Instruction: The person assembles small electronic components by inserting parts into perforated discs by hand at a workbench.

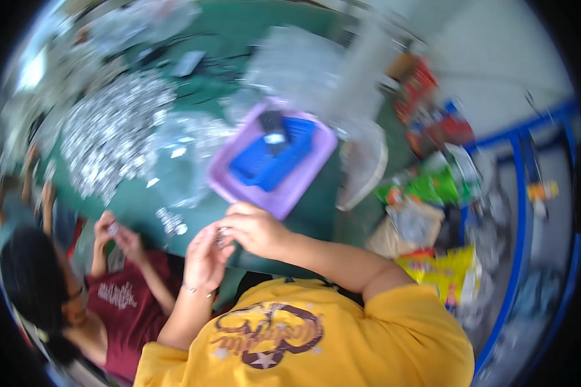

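My left hand (203, 259) and my right hand (258, 231) meet at the near edge of the green table. Pinched between their fingertips is a small silvery piece (223, 237), blurred and mostly covered by the fingers. A few like pieces lie in a little heap (172, 221) to the left of my hands. Just beyond my hands stands a purple plastic tub (303, 175), with a blue basket (265, 166) in it. On the basket rests a dark flat object (274, 132) with a bright reflection.
A large pile of silvery pieces (113, 132) spreads at the far left, beside clear plastic bags (186, 164). A co-worker's hands (119, 237) work close on my left. To the right are a round translucent lid-like thing (366, 164), colourful packages (429, 187) and a blue metal frame (518, 193).
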Demonstrator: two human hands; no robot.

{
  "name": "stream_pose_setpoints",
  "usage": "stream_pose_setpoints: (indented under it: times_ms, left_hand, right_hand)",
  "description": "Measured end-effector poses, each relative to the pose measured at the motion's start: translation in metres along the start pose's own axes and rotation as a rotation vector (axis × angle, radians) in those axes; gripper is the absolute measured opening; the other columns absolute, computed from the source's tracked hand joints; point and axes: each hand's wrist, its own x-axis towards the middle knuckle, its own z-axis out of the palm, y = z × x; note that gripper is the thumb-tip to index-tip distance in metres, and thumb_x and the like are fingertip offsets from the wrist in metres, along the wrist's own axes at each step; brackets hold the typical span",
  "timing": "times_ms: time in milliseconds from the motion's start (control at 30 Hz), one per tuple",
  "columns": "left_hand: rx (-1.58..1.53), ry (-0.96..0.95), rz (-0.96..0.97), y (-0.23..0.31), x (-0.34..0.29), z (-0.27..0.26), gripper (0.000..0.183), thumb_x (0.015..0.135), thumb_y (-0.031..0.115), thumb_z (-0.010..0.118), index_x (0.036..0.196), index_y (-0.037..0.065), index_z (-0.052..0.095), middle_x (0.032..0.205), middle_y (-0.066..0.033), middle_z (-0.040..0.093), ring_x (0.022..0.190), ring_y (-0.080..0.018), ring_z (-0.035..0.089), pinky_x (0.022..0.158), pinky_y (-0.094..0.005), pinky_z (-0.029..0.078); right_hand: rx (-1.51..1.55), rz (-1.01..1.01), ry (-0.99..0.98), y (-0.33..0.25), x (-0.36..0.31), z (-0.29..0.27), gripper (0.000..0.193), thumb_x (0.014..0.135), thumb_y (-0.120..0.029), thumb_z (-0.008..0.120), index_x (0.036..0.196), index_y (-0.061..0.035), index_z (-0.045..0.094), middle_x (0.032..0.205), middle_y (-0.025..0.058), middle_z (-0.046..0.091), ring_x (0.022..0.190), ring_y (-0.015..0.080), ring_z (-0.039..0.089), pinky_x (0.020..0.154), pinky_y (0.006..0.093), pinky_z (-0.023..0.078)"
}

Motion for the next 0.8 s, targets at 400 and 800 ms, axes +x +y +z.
stream_pose_setpoints:
  times_ms: [400,800]
  left_hand:
    - [0.4,-0.02,-0.059,-0.037,0.012,0.061,0.02,0.081,0.003,0.051,0.101,-0.001,0.05,0.084,-0.0061,0.057,0.067,-0.009,0.054,0.06,-0.0187,0.046]
    - [0.549,-0.065,-0.117,-0.07,0.01,0.097,0.007,0.081,0.005,0.055,0.087,0.006,0.052,0.076,-0.0025,0.055,0.065,-0.0096,0.052,0.054,-0.0214,0.042]
  right_hand:
    - [0.063,0.031,0.15,-0.014,-0.055,-0.074,0.017,0.068,-0.004,0.06,0.084,-0.0001,0.057,0.075,0.0128,0.054,0.067,0.0241,0.056,0.06,0.0331,0.045]
    - [0.192,0.142,0.13,-0.012,-0.077,-0.117,0.02,0.067,-0.003,0.06,0.086,0.0013,0.06,0.071,0.0114,0.056,0.064,0.0185,0.055,0.059,0.0296,0.044]
